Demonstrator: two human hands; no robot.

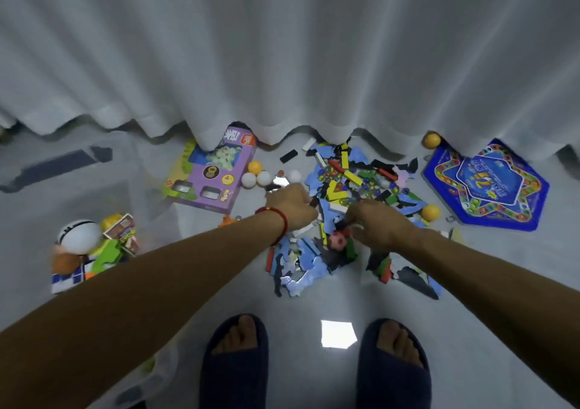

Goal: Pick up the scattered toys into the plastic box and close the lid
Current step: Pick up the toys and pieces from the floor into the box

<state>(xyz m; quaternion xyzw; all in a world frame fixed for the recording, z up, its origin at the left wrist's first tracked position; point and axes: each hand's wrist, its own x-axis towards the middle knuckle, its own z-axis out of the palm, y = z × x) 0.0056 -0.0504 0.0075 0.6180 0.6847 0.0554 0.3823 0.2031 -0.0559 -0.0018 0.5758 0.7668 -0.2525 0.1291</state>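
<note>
Both hands gathered toys from the heap on the floor.

The left hand, fingers curled, gripped pieces at the near edge of the toy pile; what exactly it held could not be told. The right hand pinched small pieces beside a pink toy. The plastic box lay low at the left, partly hidden under the arm, with toys already in it. Likely best: scoop flat puzzle pieces in stacks, cup the marbles so none roll off, and leave the balls for last.
</note>
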